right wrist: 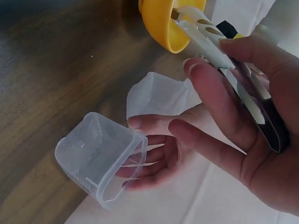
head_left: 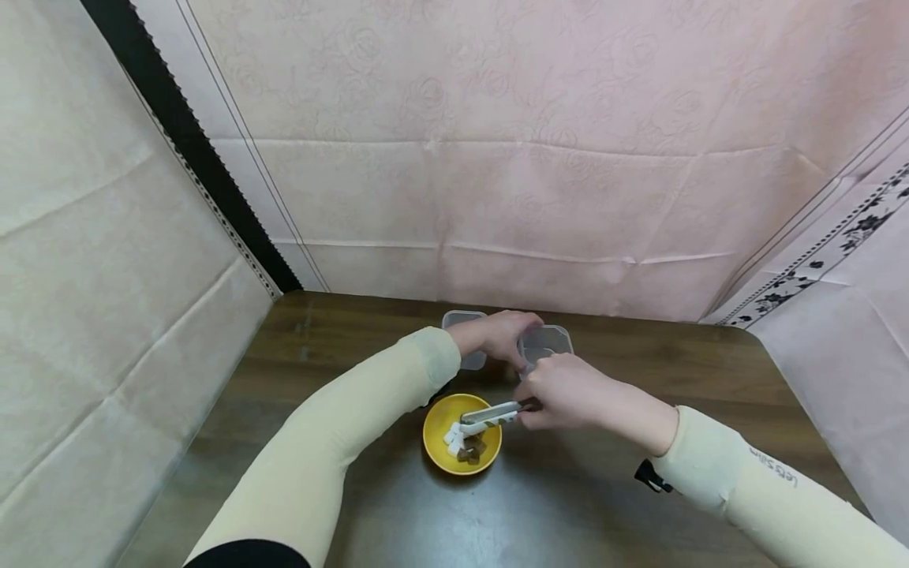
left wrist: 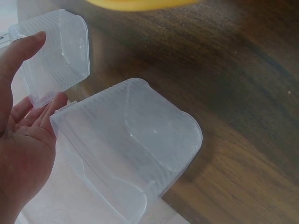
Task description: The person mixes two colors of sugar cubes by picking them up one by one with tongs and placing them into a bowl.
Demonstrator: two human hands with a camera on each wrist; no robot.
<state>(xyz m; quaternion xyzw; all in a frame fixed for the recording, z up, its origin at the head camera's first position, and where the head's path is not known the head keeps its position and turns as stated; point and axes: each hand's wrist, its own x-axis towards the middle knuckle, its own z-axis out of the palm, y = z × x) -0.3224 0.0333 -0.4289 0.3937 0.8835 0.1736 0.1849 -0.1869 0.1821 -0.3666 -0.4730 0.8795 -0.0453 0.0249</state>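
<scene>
My right hand [head_left: 568,392] grips a pair of pale tongs [head_left: 490,415] with dark inner handles. Their tips reach into a yellow bowl [head_left: 433,451], where white cubes [head_left: 453,438] and brown cubes [head_left: 470,453] lie. In the right wrist view a brown piece [right wrist: 175,14] shows at the tips; whether they pinch it, I cannot tell. Behind the bowl, my left hand [head_left: 506,335] holds the right-hand clear plastic container [left wrist: 70,42], thumb on one side and fingers on the other. A second clear container [left wrist: 154,126] stands to its left, partly hidden by that hand.
The brown wooden table [head_left: 639,371] ends at a pale cloth wall [head_left: 497,197] just behind the containers. More cloth hangs at the left and right sides. A small black clip [head_left: 651,476] sits on the right sleeve.
</scene>
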